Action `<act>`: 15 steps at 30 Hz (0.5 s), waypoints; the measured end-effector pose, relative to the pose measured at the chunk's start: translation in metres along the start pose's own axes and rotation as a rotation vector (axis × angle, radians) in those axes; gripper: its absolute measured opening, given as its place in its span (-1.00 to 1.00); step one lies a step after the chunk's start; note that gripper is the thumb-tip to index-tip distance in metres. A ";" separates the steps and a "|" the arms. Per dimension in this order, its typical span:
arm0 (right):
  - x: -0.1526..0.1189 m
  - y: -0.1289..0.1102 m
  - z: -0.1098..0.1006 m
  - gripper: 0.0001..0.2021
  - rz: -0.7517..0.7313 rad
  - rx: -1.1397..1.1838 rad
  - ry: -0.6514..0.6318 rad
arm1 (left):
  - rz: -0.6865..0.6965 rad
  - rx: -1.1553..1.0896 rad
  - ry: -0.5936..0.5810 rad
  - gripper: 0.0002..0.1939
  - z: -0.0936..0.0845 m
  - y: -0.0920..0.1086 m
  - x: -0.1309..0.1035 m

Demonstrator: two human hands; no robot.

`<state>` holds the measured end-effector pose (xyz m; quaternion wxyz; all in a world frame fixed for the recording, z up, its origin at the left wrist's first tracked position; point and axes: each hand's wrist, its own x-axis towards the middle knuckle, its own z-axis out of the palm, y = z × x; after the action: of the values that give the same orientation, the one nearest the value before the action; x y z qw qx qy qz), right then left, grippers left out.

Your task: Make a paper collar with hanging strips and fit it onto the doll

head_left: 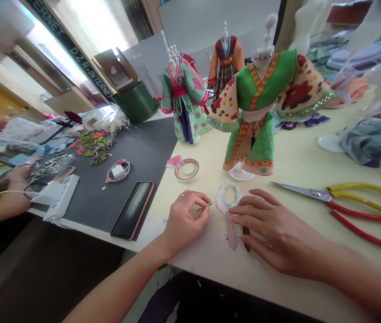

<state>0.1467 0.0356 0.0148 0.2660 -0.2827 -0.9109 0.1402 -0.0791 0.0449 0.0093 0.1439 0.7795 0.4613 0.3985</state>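
Lettering reading "INTERNET" and "DZR-INTERNET" is seen on the dark window band [76, 58], far up and left of both hands. No other writing can be read.

The left hand [187, 220] is closed in a pinch grip; a thin needle-like pin [207, 205] is held between thumb and forefinger, its tip pointed toward the small cloth collar piece [228, 197]. The right hand [271, 233] is laid flat and released, fingers spread, pressed onto the collar piece's pink strip [231, 231] on the cream tabletop [298, 157]. The collar piece lies between the two grips, touching the right fingertips.

Just beyond the grips a dressed mannequin doll [261, 112] is stood upright. Scissors [345, 202] lie right of the right hand. A tape roll [186, 170] and a phone [133, 208] are noted beyond and left of the left grip.
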 end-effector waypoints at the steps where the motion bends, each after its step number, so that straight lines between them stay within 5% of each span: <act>1: 0.000 0.000 0.001 -0.87 -0.005 0.002 -0.032 | 0.105 0.052 0.004 -0.86 0.000 -0.003 0.001; 9: -0.002 0.004 -0.003 -0.82 -0.009 -0.055 -0.031 | 0.615 0.316 -0.023 -0.78 0.003 -0.019 0.003; 15: -0.001 0.007 -0.011 -0.81 0.015 -0.088 0.032 | 0.640 0.287 -0.028 -0.79 0.007 -0.026 0.000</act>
<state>0.1567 0.0417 0.0206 0.2670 -0.3031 -0.9096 0.0975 -0.0901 0.0594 -0.0107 -0.0932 0.9023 0.2427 0.3438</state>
